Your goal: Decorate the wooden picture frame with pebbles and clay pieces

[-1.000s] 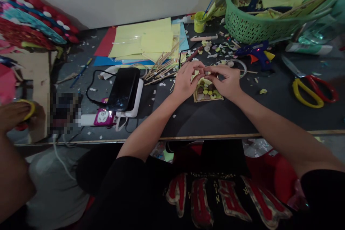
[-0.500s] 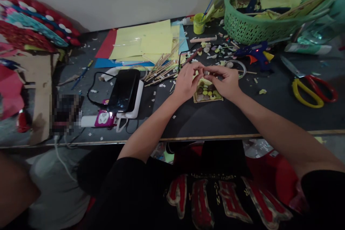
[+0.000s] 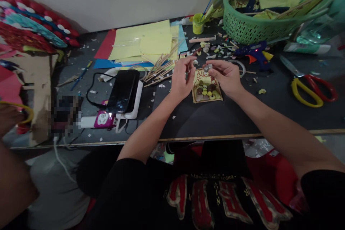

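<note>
Between the thumb and fingers of my right hand (image 3: pixel 228 77) is a small grey pebble (image 3: pixel 207 67), held above the far right corner of a small framed picture. That picture (image 3: pixel 205 75) lies flat on the dark table, a stick border around it. Pebbles in grey, brown and yellow-green (image 3: pixel 206 91) cover its near half, and red curly lines mark the pale upper part. My left hand (image 3: pixel 183 75) hovers at the picture's left edge, fingers apart and holding nothing.
Behind the hands lie loose pebbles (image 3: pixel 214 48), thin sticks (image 3: pixel 161 66) and yellow paper (image 3: pixel 156 43). To the right are a blue glue gun (image 3: pixel 253 52), scissors (image 3: pixel 307 93) and a green basket (image 3: pixel 242 25). A phone (image 3: pixel 124 90) sits left; another person's hand (image 3: pixel 10 118) shows far left.
My hands have moved apart; the left has drawn back from the pebble, which stays in my right. More of the picture shows. Another person's hand with a yellow ring-shaped thing has appeared at far left.
</note>
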Demonstrator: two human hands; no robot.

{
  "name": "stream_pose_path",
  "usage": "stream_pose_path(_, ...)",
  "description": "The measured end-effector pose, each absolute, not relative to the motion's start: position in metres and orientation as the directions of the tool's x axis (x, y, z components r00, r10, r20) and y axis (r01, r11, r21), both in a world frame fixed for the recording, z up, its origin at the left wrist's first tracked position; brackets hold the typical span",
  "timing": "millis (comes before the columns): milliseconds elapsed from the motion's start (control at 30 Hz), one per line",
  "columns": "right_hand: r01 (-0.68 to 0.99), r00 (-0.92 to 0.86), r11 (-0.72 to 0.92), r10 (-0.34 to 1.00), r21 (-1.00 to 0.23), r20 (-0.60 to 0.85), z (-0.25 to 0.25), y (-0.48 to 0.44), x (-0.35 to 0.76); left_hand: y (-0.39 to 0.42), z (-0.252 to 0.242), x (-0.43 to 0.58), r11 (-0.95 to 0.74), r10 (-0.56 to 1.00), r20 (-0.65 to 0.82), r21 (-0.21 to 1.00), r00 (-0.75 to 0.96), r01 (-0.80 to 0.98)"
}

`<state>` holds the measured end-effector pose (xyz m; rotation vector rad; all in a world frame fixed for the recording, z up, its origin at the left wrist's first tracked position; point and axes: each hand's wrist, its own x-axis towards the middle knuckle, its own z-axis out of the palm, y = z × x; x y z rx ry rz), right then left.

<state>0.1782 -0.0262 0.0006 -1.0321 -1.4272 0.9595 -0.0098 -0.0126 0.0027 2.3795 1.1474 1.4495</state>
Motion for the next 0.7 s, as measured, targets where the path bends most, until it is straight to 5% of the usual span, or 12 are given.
stream_pose_path(200,0.079,-0.095,0.299,0.952,-0.951,0.292,0.002,-0.026,0.177,-0.014,0.006,-0.009,-0.775,0.542,0.764,0.293,0.35,0.56)
stream_pose_path(500,0.147,-0.092,0.341,0.939,-0.929,0.33,0.001,-0.02,0.186,-0.014,0.009,-0.012,-0.685,0.628,0.753,0.418,0.194,0.596)
stream_pose_path(700,0.573,-0.376,0.561,0.828,-0.597,0.417,0.011,-0.014,0.209,0.004,-0.013,-0.022,-0.5,0.764,0.6,0.316,0.238,0.806)
